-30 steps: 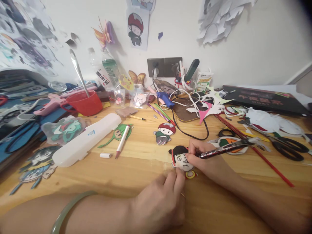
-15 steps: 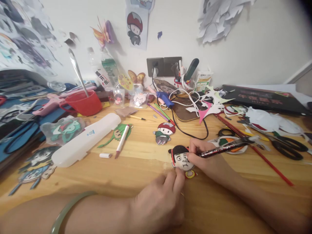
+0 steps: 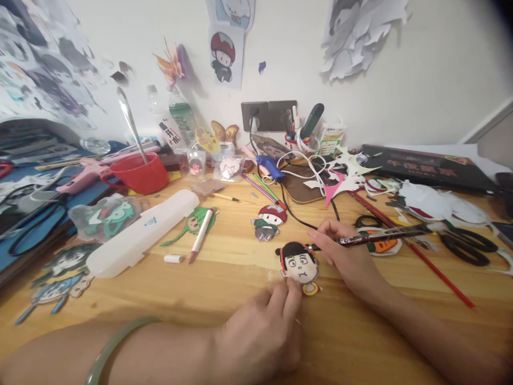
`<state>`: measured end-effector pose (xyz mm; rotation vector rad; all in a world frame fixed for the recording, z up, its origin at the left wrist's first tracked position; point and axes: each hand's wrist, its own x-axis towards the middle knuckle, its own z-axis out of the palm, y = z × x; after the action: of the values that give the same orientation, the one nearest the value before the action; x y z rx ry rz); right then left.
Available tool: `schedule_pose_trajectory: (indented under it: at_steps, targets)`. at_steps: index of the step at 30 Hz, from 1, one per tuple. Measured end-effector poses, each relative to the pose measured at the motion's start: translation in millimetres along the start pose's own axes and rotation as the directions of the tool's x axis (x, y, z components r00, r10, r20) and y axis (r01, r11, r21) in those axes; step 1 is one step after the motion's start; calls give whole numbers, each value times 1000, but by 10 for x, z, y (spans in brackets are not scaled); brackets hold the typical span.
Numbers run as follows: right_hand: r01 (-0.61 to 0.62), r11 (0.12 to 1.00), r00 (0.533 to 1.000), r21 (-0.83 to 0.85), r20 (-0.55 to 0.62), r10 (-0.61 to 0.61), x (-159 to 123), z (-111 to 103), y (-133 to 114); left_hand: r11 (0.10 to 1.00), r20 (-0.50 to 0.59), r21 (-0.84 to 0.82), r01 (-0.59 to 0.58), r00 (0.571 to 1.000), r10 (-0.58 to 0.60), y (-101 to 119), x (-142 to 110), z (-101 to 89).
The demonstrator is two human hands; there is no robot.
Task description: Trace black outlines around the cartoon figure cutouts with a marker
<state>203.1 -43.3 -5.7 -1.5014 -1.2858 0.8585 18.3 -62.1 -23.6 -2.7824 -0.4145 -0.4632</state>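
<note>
The black-haired paper face [image 3: 301, 262] is lying on the wooden tabletop [image 3: 160, 302], the left hand [image 3: 266, 326] pressing its fingertips at the chin, its grip curled but whether closed on the edge I cannot tell. The right hand [image 3: 340, 248] is gripping a dark pen [image 3: 364, 237], its tip pointing at the hair's right side. Beyond them, a red-capped cutout figure [image 3: 268, 222] is lying near an uncapped marker [image 3: 201, 236].
</note>
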Motion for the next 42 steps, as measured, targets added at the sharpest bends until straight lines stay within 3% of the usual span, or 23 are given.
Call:
schedule_pose_trajectory:
  at_steps: [5, 8, 13, 17, 19, 21, 25, 35, 38, 42]
  targets:
    - [64, 996, 992, -56, -109, -70, 25, 22, 53, 999, 56, 17, -37, 998, 36, -18, 8, -31]
    - [37, 998, 994, -57, -103, -42, 28, 25, 64, 999, 54, 20, -40, 998, 39, -6, 7, -39]
    - [30, 977, 997, -211, -58, -43, 7, -19, 71, 999, 71, -38, -37, 997, 39, -78, 23, -41]
    - [95, 967, 995, -238, -4, -99, -6, -32, 93, 981, 146, -170, 92, 987, -68, -326, 126, -65]
    - [129, 963, 992, -238, 17, -128, -15, -30, 87, 969, 175, -154, 194, 970, -167, -455, 203, -62]
    - [156, 960, 988, -233, 34, -152, -24, -30, 73, 967, 191, -132, 217, 963, -190, -543, 278, -47]
    - [181, 959, 983, -217, 41, -177, -32, -37, 66, 980, 228, -92, 177, 962, -152, -582, 393, -50]
    - [200, 968, 979, -153, 61, -193, -59, -58, 77, 996, 304, -90, 9, 952, 19, -427, 537, -118]
    - [196, 971, 980, -134, 54, -190, -55, -62, 96, 986, 301, -152, 75, 953, -26, -526, 580, -75]
    - [151, 983, 988, -105, 5, -152, -37, -63, 130, 924, 233, -234, 303, 940, -250, -837, 571, -49]
